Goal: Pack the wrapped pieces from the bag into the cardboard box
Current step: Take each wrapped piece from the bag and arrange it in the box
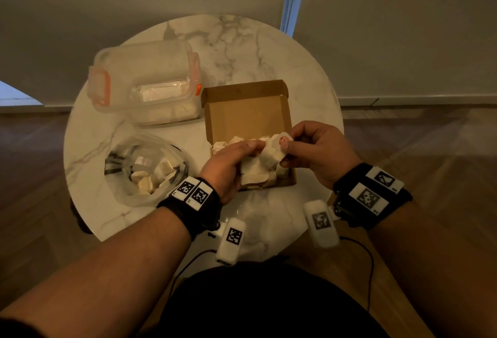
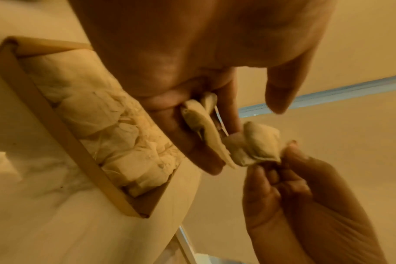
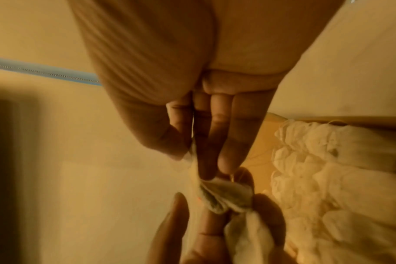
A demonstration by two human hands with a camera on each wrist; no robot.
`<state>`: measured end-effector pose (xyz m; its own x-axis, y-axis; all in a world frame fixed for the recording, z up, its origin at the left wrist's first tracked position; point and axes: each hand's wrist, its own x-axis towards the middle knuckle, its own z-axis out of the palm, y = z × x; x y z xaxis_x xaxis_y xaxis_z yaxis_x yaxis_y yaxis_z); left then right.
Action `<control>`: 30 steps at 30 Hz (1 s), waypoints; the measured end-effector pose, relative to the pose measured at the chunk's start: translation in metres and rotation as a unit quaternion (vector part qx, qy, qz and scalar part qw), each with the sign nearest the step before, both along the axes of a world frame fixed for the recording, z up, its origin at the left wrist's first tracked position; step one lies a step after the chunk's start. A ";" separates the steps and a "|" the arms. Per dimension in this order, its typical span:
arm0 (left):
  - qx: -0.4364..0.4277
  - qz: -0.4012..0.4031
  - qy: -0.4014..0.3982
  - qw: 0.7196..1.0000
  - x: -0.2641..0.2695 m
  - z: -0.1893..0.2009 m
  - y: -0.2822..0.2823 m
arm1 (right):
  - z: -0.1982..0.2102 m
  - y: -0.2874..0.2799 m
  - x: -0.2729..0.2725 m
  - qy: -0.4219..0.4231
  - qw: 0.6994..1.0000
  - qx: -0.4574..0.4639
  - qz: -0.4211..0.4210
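Note:
An open cardboard box (image 1: pixel 247 111) sits mid-table with several white wrapped pieces (image 1: pixel 234 141) lying in it. Just above its near half, my left hand (image 1: pixel 250 154) grips a wrapped piece (image 1: pixel 252 173) in curled fingers. My right hand (image 1: pixel 290 146) pinches a second wrapped piece (image 1: pixel 274 152) with a red sticker, which touches the left hand's thumb. In the left wrist view the left fingers (image 2: pixel 206 160) clamp a flat piece (image 2: pixel 201 125) beside the pinched piece (image 2: pixel 258 144). A clear plastic bag (image 1: pixel 145 170) with more pieces lies to the left.
A clear plastic container (image 1: pixel 145 82) with orange clips stands at the back left of the round marble table (image 1: pixel 242 41). The box lid stands up at the back. Crumpled clear plastic (image 1: pixel 255 219) lies near the table's front edge. Wooden floor surrounds the table.

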<state>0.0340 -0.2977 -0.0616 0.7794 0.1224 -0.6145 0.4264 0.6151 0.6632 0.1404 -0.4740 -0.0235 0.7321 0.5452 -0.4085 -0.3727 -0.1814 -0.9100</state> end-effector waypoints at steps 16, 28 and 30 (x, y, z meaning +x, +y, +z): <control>0.167 -0.083 -0.017 0.982 0.000 -0.022 -0.012 | -0.011 -0.012 0.003 -0.013 0.998 -0.044 0.031; 0.098 -0.022 -0.028 0.995 0.003 -0.014 -0.002 | -0.011 -0.011 0.017 0.104 0.979 0.027 -0.174; 0.067 0.003 -0.021 0.998 0.003 -0.012 0.000 | -0.011 -0.016 0.018 0.102 0.977 0.037 -0.183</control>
